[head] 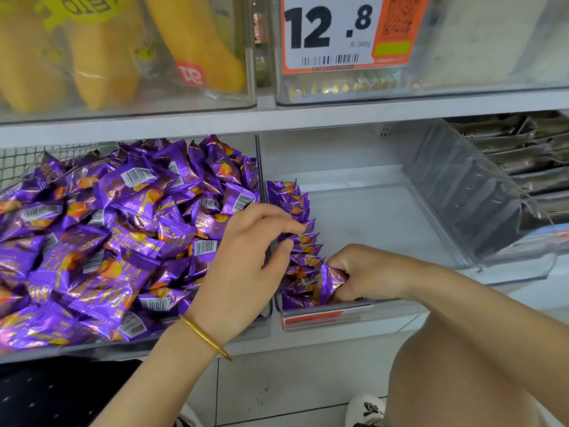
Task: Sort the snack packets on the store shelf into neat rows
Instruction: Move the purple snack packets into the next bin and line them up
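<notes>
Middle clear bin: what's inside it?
A row of purple packets stands along its left wall; the right hand grips another packet at the front. The left hand pinches and partly hides the row.

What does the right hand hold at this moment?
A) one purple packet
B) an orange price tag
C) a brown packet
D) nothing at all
A: the fingers of the right hand are curled round one purple packet at the near end of the row.
</notes>
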Demonstrator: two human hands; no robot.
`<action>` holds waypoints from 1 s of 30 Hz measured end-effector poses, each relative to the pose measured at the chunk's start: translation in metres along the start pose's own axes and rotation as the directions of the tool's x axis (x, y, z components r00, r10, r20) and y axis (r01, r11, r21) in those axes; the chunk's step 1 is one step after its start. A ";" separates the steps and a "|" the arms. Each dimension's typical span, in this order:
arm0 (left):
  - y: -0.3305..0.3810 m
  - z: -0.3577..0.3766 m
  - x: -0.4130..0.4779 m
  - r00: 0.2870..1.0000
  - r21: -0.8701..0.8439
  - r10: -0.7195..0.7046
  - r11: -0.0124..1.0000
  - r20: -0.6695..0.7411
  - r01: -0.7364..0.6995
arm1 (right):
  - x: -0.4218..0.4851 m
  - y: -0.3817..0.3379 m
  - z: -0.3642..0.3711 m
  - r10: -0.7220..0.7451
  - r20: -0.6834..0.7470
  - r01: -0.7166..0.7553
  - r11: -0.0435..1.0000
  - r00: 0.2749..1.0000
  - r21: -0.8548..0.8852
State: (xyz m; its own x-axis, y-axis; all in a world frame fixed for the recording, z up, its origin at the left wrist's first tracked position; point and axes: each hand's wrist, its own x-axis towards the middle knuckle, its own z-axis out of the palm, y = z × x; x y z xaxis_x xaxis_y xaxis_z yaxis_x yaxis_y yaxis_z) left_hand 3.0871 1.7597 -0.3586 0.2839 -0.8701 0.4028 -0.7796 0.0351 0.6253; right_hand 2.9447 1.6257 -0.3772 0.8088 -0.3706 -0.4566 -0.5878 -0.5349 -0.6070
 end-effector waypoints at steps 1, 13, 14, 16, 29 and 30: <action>0.001 0.000 0.000 1.000 0.008 0.010 1.000 -0.004 -0.009 | 0.000 0.000 0.000 0.022 0.009 -0.022 0.999 1.000 0.045; 0.049 0.032 -0.016 0.782 0.326 -0.075 0.930 0.618 -0.168 | 0.009 0.023 -0.007 0.265 0.107 -0.283 0.834 0.958 0.473; 0.048 0.041 -0.021 0.778 0.373 -0.088 0.906 0.623 -0.197 | 0.010 0.024 -0.006 0.272 0.131 -0.300 0.807 0.953 0.509; 0.046 0.049 -0.029 0.817 0.424 -0.131 0.893 0.562 -0.149 | 0.014 0.026 -0.003 0.282 0.147 -0.314 0.761 0.948 0.567; 0.040 0.070 -0.041 0.958 0.556 -0.122 0.830 0.261 -0.046 | 0.019 0.026 0.000 0.262 0.225 -0.345 0.662 0.938 0.666; 0.040 0.071 -0.040 0.958 0.563 -0.125 0.825 0.257 -0.043 | 0.018 0.025 0.000 0.263 0.225 -0.344 0.654 0.938 0.674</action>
State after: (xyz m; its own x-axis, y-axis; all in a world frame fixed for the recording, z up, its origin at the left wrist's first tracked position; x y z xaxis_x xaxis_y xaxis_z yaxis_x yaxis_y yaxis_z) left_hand 3.0051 1.7613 -0.3969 0.2261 -0.9645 0.1364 -0.9700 -0.2101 0.1225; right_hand 2.9449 1.6054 -0.4004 0.6000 -0.3177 -0.7342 -0.6759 0.2896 -0.6777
